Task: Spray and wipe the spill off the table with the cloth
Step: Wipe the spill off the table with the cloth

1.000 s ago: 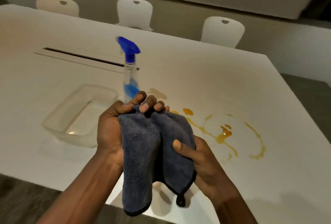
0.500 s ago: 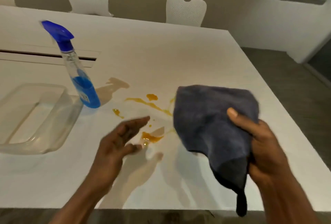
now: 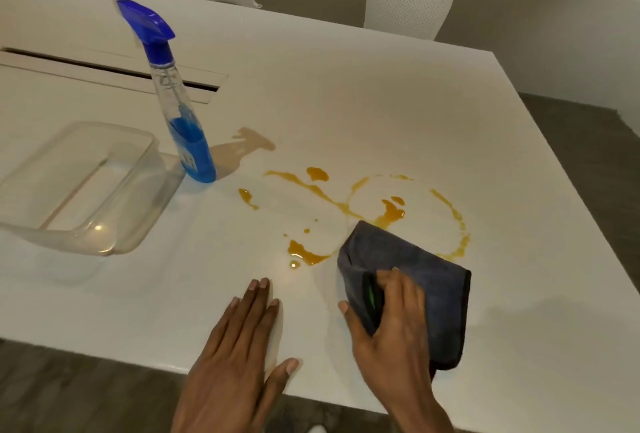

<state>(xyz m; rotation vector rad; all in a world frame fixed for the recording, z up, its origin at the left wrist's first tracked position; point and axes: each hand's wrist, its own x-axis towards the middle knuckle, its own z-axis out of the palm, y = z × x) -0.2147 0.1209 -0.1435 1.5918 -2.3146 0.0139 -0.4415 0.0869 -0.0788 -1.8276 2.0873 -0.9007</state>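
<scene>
An orange-yellow spill (image 3: 391, 216) spreads in streaks and drops over the white table (image 3: 346, 103). A folded dark grey cloth (image 3: 429, 276) lies flat on the table over the spill's near right part. My right hand (image 3: 391, 321) presses on the cloth's near left side, fingers gripping its folded edge. My left hand (image 3: 242, 353) rests flat on the table near the front edge, fingers spread, holding nothing. A spray bottle (image 3: 183, 120) with a blue trigger head and blue liquid stands upright left of the spill, untouched.
A clear plastic tub (image 3: 83, 186) sits left of the bottle. A long cable slot (image 3: 114, 68) runs across the table behind it. White chairs (image 3: 408, 6) stand along the far side. The table's right edge (image 3: 571, 162) drops to dark floor.
Both hands held the cloth in the air a second ago. The left hand let go and went down flat on the table. The right hand brought the cloth down onto the spill.
</scene>
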